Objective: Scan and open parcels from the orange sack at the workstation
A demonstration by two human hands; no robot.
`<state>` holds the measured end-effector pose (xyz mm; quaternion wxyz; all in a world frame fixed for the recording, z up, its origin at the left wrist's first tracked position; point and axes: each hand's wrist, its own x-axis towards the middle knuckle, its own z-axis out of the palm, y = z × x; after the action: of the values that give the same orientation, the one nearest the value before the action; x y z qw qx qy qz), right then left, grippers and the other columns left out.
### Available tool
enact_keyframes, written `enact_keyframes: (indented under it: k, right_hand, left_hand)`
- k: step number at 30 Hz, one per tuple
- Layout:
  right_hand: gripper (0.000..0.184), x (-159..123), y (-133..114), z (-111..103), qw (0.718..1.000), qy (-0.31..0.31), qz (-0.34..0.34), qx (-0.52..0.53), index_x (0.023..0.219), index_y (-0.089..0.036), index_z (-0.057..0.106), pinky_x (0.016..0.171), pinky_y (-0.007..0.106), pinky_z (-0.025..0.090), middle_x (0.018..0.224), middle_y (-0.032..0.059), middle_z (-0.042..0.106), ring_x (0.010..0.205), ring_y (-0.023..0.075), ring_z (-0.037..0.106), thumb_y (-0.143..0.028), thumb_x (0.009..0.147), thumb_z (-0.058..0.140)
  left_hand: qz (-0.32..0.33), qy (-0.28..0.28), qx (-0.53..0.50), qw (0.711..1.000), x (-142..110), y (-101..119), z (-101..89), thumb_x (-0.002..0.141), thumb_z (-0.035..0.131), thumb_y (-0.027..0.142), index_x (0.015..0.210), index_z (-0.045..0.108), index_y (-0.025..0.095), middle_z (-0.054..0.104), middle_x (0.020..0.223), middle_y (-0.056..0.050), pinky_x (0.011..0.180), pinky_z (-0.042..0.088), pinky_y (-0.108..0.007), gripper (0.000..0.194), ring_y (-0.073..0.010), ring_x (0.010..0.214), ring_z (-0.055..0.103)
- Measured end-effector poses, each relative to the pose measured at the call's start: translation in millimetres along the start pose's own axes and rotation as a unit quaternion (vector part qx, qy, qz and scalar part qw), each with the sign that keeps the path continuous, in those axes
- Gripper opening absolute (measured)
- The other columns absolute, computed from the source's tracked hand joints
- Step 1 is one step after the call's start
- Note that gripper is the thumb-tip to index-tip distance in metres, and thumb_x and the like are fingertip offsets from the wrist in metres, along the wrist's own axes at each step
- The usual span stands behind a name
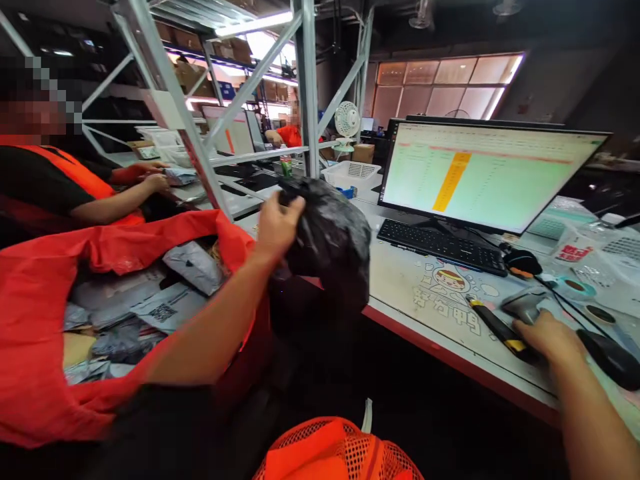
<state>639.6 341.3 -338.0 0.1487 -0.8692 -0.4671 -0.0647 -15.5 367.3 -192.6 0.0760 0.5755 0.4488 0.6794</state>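
My left hand is closed on the gathered top of a black plastic bag, which bulges and hangs at the desk's left edge. Its contents are hidden. On the right of the desk, my right hand is wrapped round a grey handheld barcode scanner; part of the scanner is covered by the fingers. Right beside those fingers lies a black and yellow utility knife. Below my left forearm, a large red sack stands open, holding several grey wrapped parcels.
A monitor and a black keyboard stand on the white desk. Tape rolls and a black mouse-like object lie to the right. A metal frame post rises behind the bag. A co-worker handles a parcel at left.
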Motion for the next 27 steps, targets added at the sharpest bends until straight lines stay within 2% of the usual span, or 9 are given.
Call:
enact_keyframes:
  k: [3,5,8,10,12,15,20,24,27]
  right_hand:
    - [0.062,-12.8,-22.2,-11.1,0.998,-0.039,0.018,-0.041,0.132,-0.01,0.066,0.085,0.057,0.06,0.117,0.0306,0.07,0.112,0.0477,0.07,-0.047,0.083,0.063]
    - [0.06,-17.9,-33.6,-17.3,0.997,-0.047,0.027,-0.051,0.133,-0.007,0.065,0.093,0.054,0.059,0.125,0.0292,0.069,0.118,0.0454,0.068,-0.044,0.085,0.062]
    - [0.061,-19.9,-37.8,-24.5,0.997,-0.046,0.042,-0.053,0.135,-0.003,0.064,0.094,0.053,0.056,0.128,0.0304,0.067,0.118,0.0449,0.067,-0.043,0.09,0.059]
    - [0.061,-20.3,-34.6,-32.6,0.997,-0.035,0.042,-0.047,0.133,-0.001,0.065,0.091,0.053,0.055,0.124,0.0321,0.068,0.114,0.045,0.067,-0.045,0.092,0.057]
    - [0.06,-20.6,-30.7,-45.7,0.999,-0.025,0.025,-0.034,0.129,-0.001,0.067,0.088,0.051,0.053,0.12,0.0333,0.069,0.111,0.0445,0.068,-0.048,0.095,0.054]
    - [0.057,-22.0,-30.5,-70.5,1.0,-0.01,-0.001,-0.022,0.127,-0.005,0.068,0.086,0.047,0.051,0.12,0.0319,0.069,0.11,0.0419,0.068,-0.052,0.097,0.052]
    - [0.055,-28.9,-47.7,-90.6,0.998,0.039,-0.021,-0.04,0.13,-0.011,0.064,0.089,0.047,0.052,0.117,0.0259,0.07,0.11,0.0415,0.067,-0.054,0.096,0.058]
    - [0.058,-33.9,-52.7,-70.2,0.997,0.016,-0.027,-0.07,0.138,-0.009,0.058,0.091,0.049,0.054,0.119,0.0253,0.07,0.112,0.0418,0.068,-0.051,0.098,0.056]
    - [0.056,-39.1,-50.0,-52.3,0.997,-0.019,-0.019,-0.073,0.139,-0.004,0.057,0.097,0.05,0.053,0.124,0.0284,0.067,0.117,0.0417,0.066,-0.044,0.1,0.054]
  left_hand:
    - [-0.053,-0.051,-0.059,0.996,-19.3,1.5,86.5,0.096,0.07,0.049,0.101,0.066,0.015,0.071,0.091,-0.007,0.084,0.057,-0.037,0.035,-0.0228,0.082,0.069]
    - [-0.026,-0.049,-0.089,0.994,-41.8,5.6,135.2,0.098,0.067,0.051,0.102,0.063,0.017,0.07,0.091,-0.005,0.081,0.057,-0.034,0.034,-0.0214,0.082,0.069]
    - [0.094,-0.025,-0.083,0.992,-83.8,3.9,172.1,0.1,0.064,0.054,0.122,0.059,0.019,0.071,0.112,-0.011,0.096,0.057,-0.04,0.042,-0.0264,0.105,0.07]
    - [0.186,-0.088,-0.064,0.977,-112.3,-7.4,177.9,0.098,0.068,0.054,0.132,0.056,0.019,0.067,0.13,-0.016,0.108,0.053,-0.047,0.05,-0.0308,0.123,0.065]
    - [0.257,-0.218,-0.043,0.94,-136.3,-24.0,177.6,0.094,0.075,0.05,0.133,0.055,0.021,0.06,0.144,-0.019,0.115,0.049,-0.052,0.053,-0.0334,0.135,0.058]
    - [0.292,-0.364,-0.011,0.884,-155.8,-44.8,177.4,0.09,0.082,0.043,0.137,0.052,0.022,0.045,0.161,-0.021,0.121,0.045,-0.055,0.06,-0.0353,0.147,0.049]
    - [0.324,-0.412,0.032,0.851,-142.8,-45.9,183.0,0.09,0.081,0.033,0.158,0.039,0.023,0.042,0.165,-0.02,0.124,0.041,-0.057,0.08,-0.0373,0.15,0.045]
    - [0.331,-0.447,0.028,0.831,-122.4,-44.4,185.7,0.085,0.077,0.018,0.169,0.024,0.023,0.019,0.177,-0.02,0.129,0.036,-0.057,0.099,-0.0387,0.162,0.028]
    - [0.297,-0.472,0.015,0.83,-118.1,-50.1,190.5,0.08,0.065,0.006,0.17,0.021,0.023,0.035,0.171,-0.018,0.125,0.043,-0.052,0.101,-0.0339,0.155,0.042]
